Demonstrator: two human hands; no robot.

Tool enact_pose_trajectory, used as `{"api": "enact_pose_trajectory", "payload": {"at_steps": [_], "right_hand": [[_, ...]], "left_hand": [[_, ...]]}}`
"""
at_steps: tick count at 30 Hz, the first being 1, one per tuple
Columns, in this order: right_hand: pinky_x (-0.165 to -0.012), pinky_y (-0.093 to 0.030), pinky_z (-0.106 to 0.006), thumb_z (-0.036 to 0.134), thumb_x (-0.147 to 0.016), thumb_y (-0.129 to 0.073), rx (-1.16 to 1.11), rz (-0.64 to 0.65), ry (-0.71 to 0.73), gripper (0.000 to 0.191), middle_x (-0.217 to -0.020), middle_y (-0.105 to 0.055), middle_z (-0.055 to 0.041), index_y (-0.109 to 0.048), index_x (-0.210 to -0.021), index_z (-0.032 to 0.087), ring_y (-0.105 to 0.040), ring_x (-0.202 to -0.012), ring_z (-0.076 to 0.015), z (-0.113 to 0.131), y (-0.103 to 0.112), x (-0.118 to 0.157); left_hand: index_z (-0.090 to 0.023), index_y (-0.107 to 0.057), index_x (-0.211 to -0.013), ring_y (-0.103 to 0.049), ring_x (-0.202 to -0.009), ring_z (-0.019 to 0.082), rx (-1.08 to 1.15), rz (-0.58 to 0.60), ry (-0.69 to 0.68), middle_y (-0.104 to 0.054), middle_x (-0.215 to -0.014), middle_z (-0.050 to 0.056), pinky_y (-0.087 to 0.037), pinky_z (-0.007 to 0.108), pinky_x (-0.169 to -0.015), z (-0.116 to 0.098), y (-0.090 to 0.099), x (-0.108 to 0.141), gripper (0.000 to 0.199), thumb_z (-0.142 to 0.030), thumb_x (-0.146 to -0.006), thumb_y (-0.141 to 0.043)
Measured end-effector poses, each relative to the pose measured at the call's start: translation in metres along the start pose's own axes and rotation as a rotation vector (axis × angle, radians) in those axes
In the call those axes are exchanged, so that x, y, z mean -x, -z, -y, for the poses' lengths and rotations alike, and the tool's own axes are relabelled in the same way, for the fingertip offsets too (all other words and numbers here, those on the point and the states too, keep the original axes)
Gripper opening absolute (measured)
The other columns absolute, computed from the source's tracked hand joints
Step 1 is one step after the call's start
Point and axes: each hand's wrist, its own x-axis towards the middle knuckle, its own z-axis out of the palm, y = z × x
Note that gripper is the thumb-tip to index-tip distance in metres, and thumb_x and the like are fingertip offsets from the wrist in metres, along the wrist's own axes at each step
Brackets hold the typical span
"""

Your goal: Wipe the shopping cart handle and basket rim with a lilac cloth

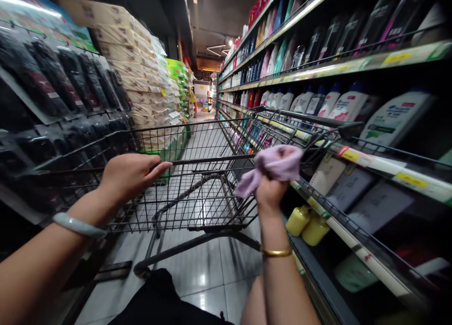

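Observation:
A dark wire shopping cart stands in front of me, with bare wire and floor tiles showing through its basket. My left hand is wrapped over the cart's rear top bar, its thumb lying along it. In my right hand is a light purple cloth, bunched over the fist with one end hanging to the left. The fist is at the right end of the same bar; whether it also grips the bar is hidden by the cloth.
Shelves of shampoo bottles run close along the right, with a projecting price rail. Packaged dark goods hang at left, beside tall stacks of beige packs. The tiled aisle floor stretches ahead between them.

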Motion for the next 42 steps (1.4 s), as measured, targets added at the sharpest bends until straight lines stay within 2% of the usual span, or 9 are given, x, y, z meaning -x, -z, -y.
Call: {"api": "enact_pose_trajectory", "payload": {"at_steps": [2,7,14,20,25,28,32,38,42], "right_hand": [[-0.129,-0.022,-0.059,0.023,-0.093,-0.051,0.058,-0.138,-0.043,0.060,-0.169,-0.033,-0.0219,-0.047,-0.152,0.013,-0.030,-0.159,-0.0291,-0.018,0.012,-0.011],[-0.127,-0.025,-0.058,0.024,-0.093,-0.050,0.072,-0.085,-0.008,0.054,-0.170,-0.028,-0.0227,-0.050,-0.147,0.014,-0.026,-0.160,-0.0279,-0.051,0.015,0.016],[-0.120,-0.038,-0.057,0.027,-0.097,-0.049,-0.037,0.039,-0.310,0.071,-0.156,-0.052,-0.0203,-0.028,-0.164,0.017,-0.050,-0.147,-0.0247,-0.048,0.003,0.091],[-0.122,-0.041,-0.039,0.002,-0.084,-0.045,-0.001,0.528,0.017,0.063,-0.163,-0.047,-0.0105,-0.064,-0.142,0.020,-0.048,-0.149,-0.0193,-0.030,-0.009,0.119],[-0.092,-0.058,-0.020,0.014,-0.096,-0.049,-0.016,0.835,0.264,0.032,-0.122,-0.078,-0.0076,-0.075,-0.113,0.006,-0.072,-0.113,-0.0109,-0.028,-0.006,0.174],[-0.096,-0.058,-0.023,0.017,-0.091,-0.064,-0.034,0.922,0.344,0.025,-0.107,-0.082,-0.0074,-0.078,-0.110,0.008,-0.077,-0.103,-0.0174,-0.035,-0.008,0.198],[-0.114,-0.052,-0.035,0.014,-0.089,-0.063,-0.039,0.996,0.427,0.026,-0.106,-0.082,-0.0096,-0.081,-0.108,0.015,-0.075,-0.108,-0.0218,-0.039,-0.021,0.181],[-0.125,-0.037,-0.053,0.016,-0.099,-0.052,0.233,0.767,0.321,0.048,-0.160,-0.050,-0.0127,-0.065,-0.144,0.022,-0.045,-0.150,-0.0309,-0.017,-0.033,0.140],[-0.118,-0.046,-0.048,0.015,-0.098,-0.055,0.221,1.046,0.381,0.048,-0.149,-0.064,-0.0056,-0.067,-0.141,0.033,-0.058,-0.138,-0.0277,-0.015,-0.038,0.172]], "left_hand": [[-0.022,-0.076,-0.090,-0.068,-0.091,0.029,0.008,-0.110,-0.048,-0.077,-0.089,0.011,-0.042,0.046,-0.083,-0.010,0.008,0.001,0.087,-0.075,-0.098,-0.008],[-0.022,-0.058,-0.148,-0.059,-0.129,0.035,0.143,-0.296,-0.093,-0.069,-0.136,0.014,-0.015,0.059,-0.125,-0.072,0.028,-0.017,0.083,-0.076,-0.099,-0.020],[-0.022,-0.078,-0.089,-0.070,-0.085,0.032,0.196,-0.001,-0.009,-0.074,-0.079,0.013,-0.043,0.039,-0.076,-0.119,0.022,-0.058,0.083,-0.081,-0.095,-0.019],[-0.021,-0.078,-0.080,-0.066,-0.079,0.031,0.262,-0.017,0.007,-0.070,-0.075,0.015,-0.030,0.035,-0.066,-0.121,0.017,-0.062,0.086,-0.085,-0.092,-0.022],[-0.021,-0.078,-0.081,-0.064,-0.075,0.028,0.216,-0.015,0.004,-0.071,-0.077,0.014,-0.028,0.034,-0.064,-0.122,0.016,-0.064,0.088,-0.084,-0.093,-0.018],[-0.021,-0.078,-0.080,-0.064,-0.075,0.028,0.216,-0.010,0.004,-0.071,-0.076,0.014,-0.029,0.034,-0.064,-0.120,0.014,-0.064,0.090,-0.085,-0.092,-0.016],[-0.020,-0.078,-0.082,-0.064,-0.078,0.030,0.236,-0.030,-0.001,-0.071,-0.078,0.015,-0.030,0.035,-0.065,-0.117,0.012,-0.062,0.091,-0.086,-0.092,-0.015],[-0.019,-0.079,-0.085,-0.065,-0.085,0.031,0.289,-0.023,0.020,-0.071,-0.083,0.016,-0.032,0.036,-0.070,-0.119,0.010,-0.061,0.090,-0.086,-0.093,-0.019],[-0.019,-0.079,-0.085,-0.065,-0.084,0.030,0.262,-0.034,0.026,-0.072,-0.083,0.016,-0.032,0.035,-0.069,-0.119,0.011,-0.061,0.090,-0.085,-0.093,-0.018]]}}
